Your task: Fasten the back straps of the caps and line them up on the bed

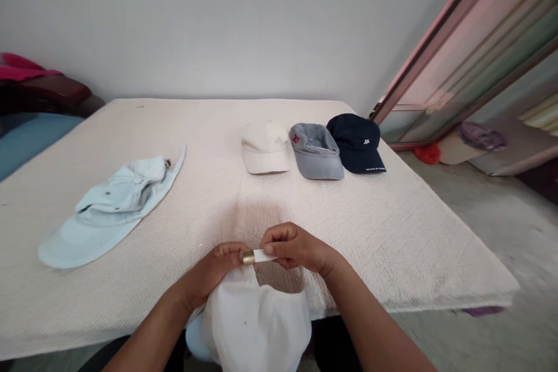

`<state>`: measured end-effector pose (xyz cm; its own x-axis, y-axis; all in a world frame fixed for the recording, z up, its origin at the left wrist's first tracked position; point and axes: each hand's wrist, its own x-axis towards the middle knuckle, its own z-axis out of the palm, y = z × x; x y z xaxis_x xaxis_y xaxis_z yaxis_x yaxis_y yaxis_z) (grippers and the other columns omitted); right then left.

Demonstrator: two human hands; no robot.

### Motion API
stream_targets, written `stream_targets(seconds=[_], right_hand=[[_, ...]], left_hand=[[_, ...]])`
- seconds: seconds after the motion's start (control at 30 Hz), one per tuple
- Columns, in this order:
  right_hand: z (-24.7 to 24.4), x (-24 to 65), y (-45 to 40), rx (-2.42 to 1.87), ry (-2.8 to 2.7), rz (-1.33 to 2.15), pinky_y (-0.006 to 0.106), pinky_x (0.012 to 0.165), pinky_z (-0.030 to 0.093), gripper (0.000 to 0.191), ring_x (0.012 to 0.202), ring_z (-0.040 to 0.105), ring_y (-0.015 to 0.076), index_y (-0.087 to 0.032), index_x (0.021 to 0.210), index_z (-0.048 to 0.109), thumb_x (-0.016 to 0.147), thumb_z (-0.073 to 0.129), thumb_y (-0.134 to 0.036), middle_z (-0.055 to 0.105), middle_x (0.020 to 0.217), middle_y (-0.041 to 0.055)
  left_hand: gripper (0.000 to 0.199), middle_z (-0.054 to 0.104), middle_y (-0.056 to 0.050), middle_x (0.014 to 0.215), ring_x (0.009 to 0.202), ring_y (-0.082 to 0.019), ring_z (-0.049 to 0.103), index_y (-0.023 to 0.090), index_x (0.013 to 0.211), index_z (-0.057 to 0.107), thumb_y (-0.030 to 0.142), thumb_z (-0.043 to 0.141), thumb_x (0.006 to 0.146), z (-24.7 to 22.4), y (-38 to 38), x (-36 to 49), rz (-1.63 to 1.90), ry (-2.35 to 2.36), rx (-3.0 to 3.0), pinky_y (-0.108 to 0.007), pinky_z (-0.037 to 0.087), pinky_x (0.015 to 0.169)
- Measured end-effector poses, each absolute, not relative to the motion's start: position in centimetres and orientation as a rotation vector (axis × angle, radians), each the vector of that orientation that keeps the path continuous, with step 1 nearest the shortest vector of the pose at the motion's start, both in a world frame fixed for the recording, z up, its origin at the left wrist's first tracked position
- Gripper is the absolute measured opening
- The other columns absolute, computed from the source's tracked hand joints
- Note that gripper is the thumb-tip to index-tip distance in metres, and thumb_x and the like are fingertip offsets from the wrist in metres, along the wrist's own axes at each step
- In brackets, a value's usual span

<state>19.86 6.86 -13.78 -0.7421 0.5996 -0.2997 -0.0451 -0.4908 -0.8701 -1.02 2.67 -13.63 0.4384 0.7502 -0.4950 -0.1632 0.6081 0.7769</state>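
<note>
A white cap (261, 325) hangs at the front edge of the table, its back opening turned up. My left hand (218, 270) is closed on the cap's strap beside a brass buckle (247, 257). With thumb and fingers, my right hand (292, 247) pinches the white strap (263, 255) just right of the buckle. On the left of the table lies a pale blue cap (108, 209) on its side, its strap sticking out. A cream cap (265, 147), a grey cap (317, 151) and a navy cap (356, 144) stand in a row farther back.
A textured cream cover (196, 122) lies over the table. Behind it rises a grey wall (218, 23). Dark red furniture (56, 88) with pink cloth is at the far left. A glass sliding door (471, 58) and red and purple items are on the right.
</note>
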Motion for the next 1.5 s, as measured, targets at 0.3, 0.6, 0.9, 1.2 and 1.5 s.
stream_targets(seconds=[0.3, 0.6, 0.9, 1.2, 1.5], right_hand=[[-13.9, 19.2, 6.7, -0.806, -1.308, 2.306, 0.018, 0.039, 0.019, 0.020, 0.042, 0.029, 0.0033, -0.015, 0.079, 0.061, 0.073, 0.069, -0.032, 0.041, 0.051, -0.0083], [-13.6, 19.0, 6.6, -0.784, -1.288, 2.264, 0.018, 0.039, 0.018, 0.021, 0.042, 0.028, 0.0039, -0.017, 0.097, 0.057, 0.080, 0.062, -0.030, 0.044, 0.053, -0.0077], [-13.9, 18.5, 6.5, -0.563, -1.268, 2.324, 0.018, 0.039, 0.019, 0.027, 0.042, 0.029, 0.0041, -0.016, 0.105, 0.058, 0.080, 0.063, -0.027, 0.047, 0.053, -0.0073], [-14.2, 18.1, 6.6, -0.670, -1.285, 2.251, 0.018, 0.040, 0.020, 0.025, 0.043, 0.031, 0.0040, -0.017, 0.101, 0.059, 0.080, 0.064, -0.029, 0.046, 0.054, -0.0071], [-14.2, 19.7, 6.2, -0.815, -1.307, 2.216, 0.021, 0.049, 0.035, 0.020, 0.052, 0.049, 0.0081, -0.015, 0.091, 0.057, 0.084, 0.057, -0.034, 0.057, 0.064, -0.0009]], left_hand=[[0.023, 0.051, 0.002, 0.052, 0.043, -0.007, 0.036, 0.013, 0.069, 0.065, 0.036, 0.068, 0.073, -14.6, 2.5, -1.0, 0.599, 0.967, 0.747, -0.020, 0.023, 0.044], [0.021, 0.067, -0.006, 0.074, 0.064, -0.015, 0.056, 0.014, 0.089, 0.072, 0.021, 0.063, 0.072, -14.2, 2.8, -1.3, 0.678, 0.973, 0.688, -0.023, 0.040, 0.057], [0.017, 0.069, -0.005, 0.074, 0.064, -0.014, 0.058, 0.014, 0.083, 0.071, 0.021, 0.069, 0.069, -14.4, 2.2, -1.1, 0.616, 0.980, 0.636, -0.023, 0.043, 0.062], [0.030, 0.070, -0.007, 0.078, 0.066, -0.016, 0.063, 0.015, 0.101, 0.068, 0.023, 0.070, 0.072, -14.6, 2.2, -1.2, 0.623, 0.827, 0.691, -0.025, 0.046, 0.063], [0.021, 0.070, -0.009, 0.076, 0.066, -0.017, 0.063, 0.012, 0.094, 0.070, 0.023, 0.065, 0.076, -14.2, 2.8, -1.8, 0.797, 0.823, 0.556, -0.028, 0.047, 0.066]])
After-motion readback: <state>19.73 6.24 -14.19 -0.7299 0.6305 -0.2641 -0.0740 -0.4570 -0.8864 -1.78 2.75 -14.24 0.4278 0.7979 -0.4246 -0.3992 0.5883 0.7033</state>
